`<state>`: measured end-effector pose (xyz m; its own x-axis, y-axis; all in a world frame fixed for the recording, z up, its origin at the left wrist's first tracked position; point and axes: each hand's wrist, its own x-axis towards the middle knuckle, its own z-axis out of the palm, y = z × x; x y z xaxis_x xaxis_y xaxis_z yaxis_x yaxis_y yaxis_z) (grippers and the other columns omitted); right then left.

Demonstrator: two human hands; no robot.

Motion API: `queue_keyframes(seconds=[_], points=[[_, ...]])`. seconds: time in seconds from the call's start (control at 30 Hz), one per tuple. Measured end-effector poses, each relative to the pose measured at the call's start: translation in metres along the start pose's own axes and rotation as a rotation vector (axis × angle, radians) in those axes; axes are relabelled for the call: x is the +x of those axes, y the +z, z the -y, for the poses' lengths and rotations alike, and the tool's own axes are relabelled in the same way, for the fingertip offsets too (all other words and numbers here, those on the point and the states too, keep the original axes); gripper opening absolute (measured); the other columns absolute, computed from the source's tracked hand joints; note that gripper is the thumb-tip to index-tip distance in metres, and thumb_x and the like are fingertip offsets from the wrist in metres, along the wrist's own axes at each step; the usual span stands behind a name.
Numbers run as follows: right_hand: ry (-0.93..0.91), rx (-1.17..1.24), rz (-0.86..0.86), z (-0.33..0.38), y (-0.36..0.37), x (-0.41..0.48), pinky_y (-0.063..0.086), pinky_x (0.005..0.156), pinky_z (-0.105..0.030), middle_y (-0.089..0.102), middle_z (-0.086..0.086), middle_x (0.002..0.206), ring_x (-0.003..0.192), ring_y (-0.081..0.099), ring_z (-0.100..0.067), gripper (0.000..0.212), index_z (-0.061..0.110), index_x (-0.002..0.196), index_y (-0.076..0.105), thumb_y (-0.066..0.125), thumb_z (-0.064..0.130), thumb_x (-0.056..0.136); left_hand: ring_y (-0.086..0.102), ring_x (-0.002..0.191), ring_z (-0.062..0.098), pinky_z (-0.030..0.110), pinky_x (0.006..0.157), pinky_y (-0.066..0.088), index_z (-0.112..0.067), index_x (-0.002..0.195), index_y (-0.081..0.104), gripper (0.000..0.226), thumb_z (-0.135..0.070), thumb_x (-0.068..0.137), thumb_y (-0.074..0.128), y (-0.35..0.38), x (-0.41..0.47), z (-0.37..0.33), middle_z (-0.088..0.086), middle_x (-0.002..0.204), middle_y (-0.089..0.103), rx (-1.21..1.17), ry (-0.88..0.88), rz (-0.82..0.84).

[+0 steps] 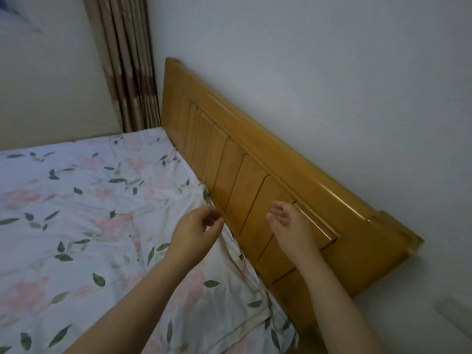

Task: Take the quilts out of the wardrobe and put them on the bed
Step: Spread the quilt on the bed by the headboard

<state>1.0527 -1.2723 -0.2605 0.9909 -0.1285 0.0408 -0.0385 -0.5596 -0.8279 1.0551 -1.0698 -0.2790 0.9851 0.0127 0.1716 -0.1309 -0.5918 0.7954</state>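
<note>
Two bare forearms reach in from the bottom edge toward a wooden headboard (255, 175). The left hand (196, 227) hovers just in front of the headboard's lower edge, its fingers loosely curled with the thumb near the fingertips, apparently holding nothing. The right hand (290, 224) floats in front of the headboard's panels, fingers relaxed and spread, also empty. Below them, a white floral cover (76, 213) with pink blooms and green leaves lies spread up to the foot of the headboard, rumpled where it meets the wood. Whether this is one of the quilts or only a sheet cannot be told, and no wardrobe or folded quilt is in sight. Past the headboard's far end hangs a striped curtain (127, 72), and a pale wall (332, 72) rises behind it. The likely risks are that a quilt laid too close to the headboard slides into the crumpled seam there, or that the loose cover bunches further under its weight.
</note>
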Motion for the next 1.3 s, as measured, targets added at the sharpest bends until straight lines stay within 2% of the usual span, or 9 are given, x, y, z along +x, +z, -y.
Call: queue_keyframes(seconds=[0.17, 0.27, 0.33, 0.63, 0.87, 1.0, 1.1, 1.23, 1.3], points=[[-0.084, 0.012, -0.163, 0.036, -0.064, -0.019, 0.042, 0.078, -0.015, 0.058, 0.007, 0.121, 0.106, 0.055, -0.006, 0.041, 0.020, 0.131, 0.051, 0.056, 0.032, 0.092, 0.060, 0.084, -0.001, 0.013, 0.069, 0.048, -0.022, 0.105, 0.065, 0.021, -0.030, 0.087, 0.058, -0.013, 0.011, -0.074, -0.013, 0.090, 0.066, -0.096, 0.182, 0.004], [-0.134, 0.015, -0.264, 0.046, -0.104, -0.035, 0.040, 0.072, -0.007, 0.060, 0.006, 0.118, 0.096, 0.057, 0.000, 0.037, 0.019, 0.127, 0.054, 0.057, 0.029, 0.091, 0.060, 0.085, -0.002, 0.020, 0.073, 0.053, -0.022, 0.107, 0.065, 0.023, -0.032, 0.087, 0.059, -0.008, 0.008, -0.115, -0.015, 0.092, 0.065, -0.136, 0.285, 0.041], [-0.147, 0.031, -0.323, 0.048, -0.133, -0.050, 0.042, 0.069, -0.004, 0.061, 0.005, 0.117, 0.093, 0.055, 0.006, 0.034, 0.021, 0.125, 0.054, 0.057, 0.027, 0.092, 0.060, 0.085, -0.003, 0.019, 0.074, 0.053, -0.024, 0.107, 0.064, 0.024, -0.033, 0.086, 0.059, -0.002, 0.005, -0.143, -0.018, 0.092, 0.064, -0.150, 0.353, 0.066], [-0.146, 0.010, -0.634, 0.036, -0.261, -0.143, 0.045, 0.078, -0.013, 0.062, 0.001, 0.121, 0.108, 0.060, -0.014, 0.035, 0.019, 0.125, 0.056, 0.057, 0.025, 0.091, 0.062, 0.090, -0.001, 0.019, 0.078, 0.053, -0.025, 0.109, 0.064, 0.024, -0.034, 0.086, 0.059, 0.051, -0.045, -0.267, -0.015, 0.098, 0.066, -0.300, 0.589, 0.202], [-0.107, -0.007, -0.808, 0.020, -0.325, -0.215, 0.045, 0.081, -0.015, 0.065, 0.002, 0.114, 0.103, 0.062, -0.010, 0.030, 0.020, 0.120, 0.059, 0.059, 0.024, 0.091, 0.062, 0.093, 0.003, 0.022, 0.083, 0.054, -0.024, 0.108, 0.063, 0.023, -0.031, 0.087, 0.060, 0.089, -0.092, -0.339, -0.012, 0.101, 0.067, -0.420, 0.692, 0.291], [-0.051, -0.039, -0.926, 0.015, -0.346, -0.254, 0.049, 0.089, -0.023, 0.065, 0.004, 0.114, 0.104, 0.062, -0.010, 0.030, 0.021, 0.120, 0.059, 0.058, 0.025, 0.091, 0.063, 0.092, 0.005, 0.022, 0.083, 0.054, -0.023, 0.107, 0.064, 0.023, -0.031, 0.086, 0.061, 0.117, -0.115, -0.371, -0.010, 0.100, 0.068, -0.460, 0.768, 0.415], [0.004, -0.082, -1.056, 0.013, -0.359, -0.287, 0.049, 0.090, -0.025, 0.066, 0.005, 0.113, 0.104, 0.062, -0.009, 0.030, 0.021, 0.120, 0.059, 0.058, 0.025, 0.091, 0.063, 0.089, 0.002, 0.019, 0.081, 0.053, -0.025, 0.103, 0.065, 0.019, -0.030, 0.085, 0.061, 0.136, -0.132, -0.397, -0.013, 0.097, 0.068, -0.508, 0.845, 0.522], [0.064, -0.136, -1.227, 0.016, -0.369, -0.333, 0.048, 0.085, -0.018, 0.067, 0.004, 0.111, 0.102, 0.063, -0.008, 0.029, 0.020, 0.119, 0.060, 0.059, 0.022, 0.090, 0.062, 0.085, -0.005, 0.007, 0.075, 0.048, -0.028, 0.099, 0.065, 0.015, -0.029, 0.085, 0.062, 0.156, -0.156, -0.424, -0.017, 0.093, 0.068, -0.588, 0.929, 0.659], [0.098, -0.181, -1.309, 0.021, -0.371, -0.352, 0.049, 0.080, -0.012, 0.067, 0.003, 0.110, 0.101, 0.063, -0.007, 0.029, 0.019, 0.119, 0.060, 0.059, 0.021, 0.090, 0.062, 0.085, -0.005, 0.009, 0.076, 0.049, -0.028, 0.098, 0.066, 0.014, -0.028, 0.084, 0.063, 0.164, -0.168, -0.433, -0.017, 0.091, 0.068, -0.625, 0.958, 0.742]])
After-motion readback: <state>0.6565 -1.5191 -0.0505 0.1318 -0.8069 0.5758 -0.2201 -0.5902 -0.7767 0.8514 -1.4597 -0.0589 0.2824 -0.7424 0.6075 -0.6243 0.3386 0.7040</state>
